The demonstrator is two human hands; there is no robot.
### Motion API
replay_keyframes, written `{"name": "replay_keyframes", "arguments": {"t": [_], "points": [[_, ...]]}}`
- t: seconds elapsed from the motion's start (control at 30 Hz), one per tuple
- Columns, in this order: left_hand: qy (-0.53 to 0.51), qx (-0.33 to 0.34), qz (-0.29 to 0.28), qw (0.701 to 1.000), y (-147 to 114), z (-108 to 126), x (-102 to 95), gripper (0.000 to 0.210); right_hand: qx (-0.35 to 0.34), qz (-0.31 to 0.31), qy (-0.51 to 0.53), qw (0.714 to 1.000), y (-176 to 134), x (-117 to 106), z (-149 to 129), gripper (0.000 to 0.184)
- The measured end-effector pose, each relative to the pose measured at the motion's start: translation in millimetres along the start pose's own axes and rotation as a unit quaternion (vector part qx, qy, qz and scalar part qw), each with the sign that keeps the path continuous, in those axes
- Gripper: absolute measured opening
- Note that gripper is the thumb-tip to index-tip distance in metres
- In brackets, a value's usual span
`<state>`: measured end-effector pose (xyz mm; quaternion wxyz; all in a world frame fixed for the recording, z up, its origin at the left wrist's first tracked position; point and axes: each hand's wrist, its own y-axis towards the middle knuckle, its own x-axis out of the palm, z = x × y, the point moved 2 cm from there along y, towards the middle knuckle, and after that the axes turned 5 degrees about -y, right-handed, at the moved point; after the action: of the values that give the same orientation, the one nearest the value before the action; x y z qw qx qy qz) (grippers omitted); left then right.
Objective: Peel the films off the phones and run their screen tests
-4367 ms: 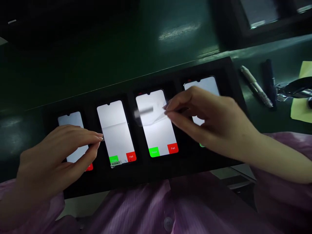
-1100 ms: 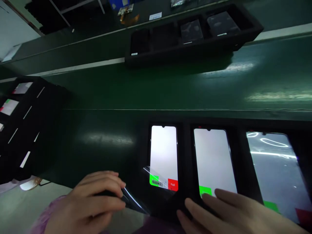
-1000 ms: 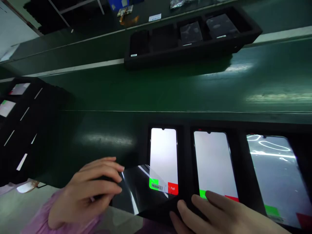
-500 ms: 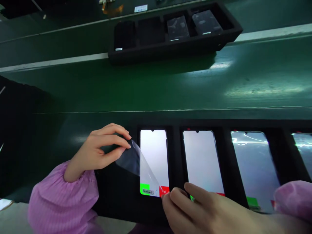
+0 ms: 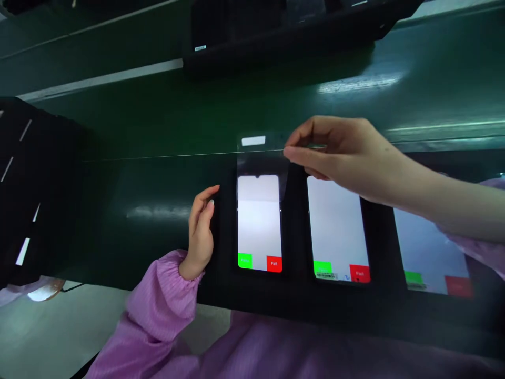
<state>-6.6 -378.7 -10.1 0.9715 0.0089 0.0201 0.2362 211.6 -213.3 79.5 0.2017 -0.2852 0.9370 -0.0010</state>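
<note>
My right hand (image 5: 335, 152) pinches the edge of a clear protective film (image 5: 260, 163), which carries a white label. The film hangs over the top end of a lit phone screen (image 5: 259, 221); whether it touches the glass I cannot tell. That screen is white, with a green block and a red "Fail" block at its lower corners. Left of this phone, my left hand (image 5: 201, 226) is open and holds nothing, thumb and index finger apart. A second lit phone (image 5: 337, 226) lies to the right, partly under my right hand, with a barcode strip along its bottom.
The phones sit in a black tray (image 5: 295, 284) along the near edge of the green bench (image 5: 150, 121). Farther right lies another lit phone (image 5: 434, 252), partly behind my forearm. A black compartment tray (image 5: 276, 52) stands at the back. Dark stacked items (image 5: 35, 184) are at the left.
The film has come off the lower part of the left phone and moved up past its top end. My left hand has released it. My right hand has risen with it. The view has shifted.
</note>
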Motion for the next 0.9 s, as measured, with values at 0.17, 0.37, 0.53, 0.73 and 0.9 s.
{"name": "replay_keyframes", "arguments": {"t": [0.17, 0.37, 0.53, 0.73, 0.9], "points": [[0.016, 0.012, 0.012, 1.0, -18.9, 1.4, 2.8, 0.035, 0.015, 0.031, 0.003, 0.999, -6.6, -3.0, -2.2, 0.006], [0.005, 0.046, -0.009, 0.999, -15.7, -6.8, 2.1, 0.034, 0.018, 0.041, 0.005, 0.999, -16.9, 0.2, -8.8, 0.009], [0.052, 0.071, -0.087, 0.992, -5.5, -3.6, -3.1, 0.052, 0.012, 0.057, -0.007, 0.998, -24.1, 4.4, -13.3, 0.01], [0.154, 0.118, -0.133, 0.972, 7.1, 12.3, 2.6, 0.102, 0.013, 0.046, -0.014, 0.999, -28.5, 9.1, -13.1, 0.008], [0.15, 0.117, -0.132, 0.973, 5.9, 11.4, 7.0, 0.075, 0.007, 0.046, -0.012, 0.999, -29.1, 10.6, -12.3, 0.008]]}}
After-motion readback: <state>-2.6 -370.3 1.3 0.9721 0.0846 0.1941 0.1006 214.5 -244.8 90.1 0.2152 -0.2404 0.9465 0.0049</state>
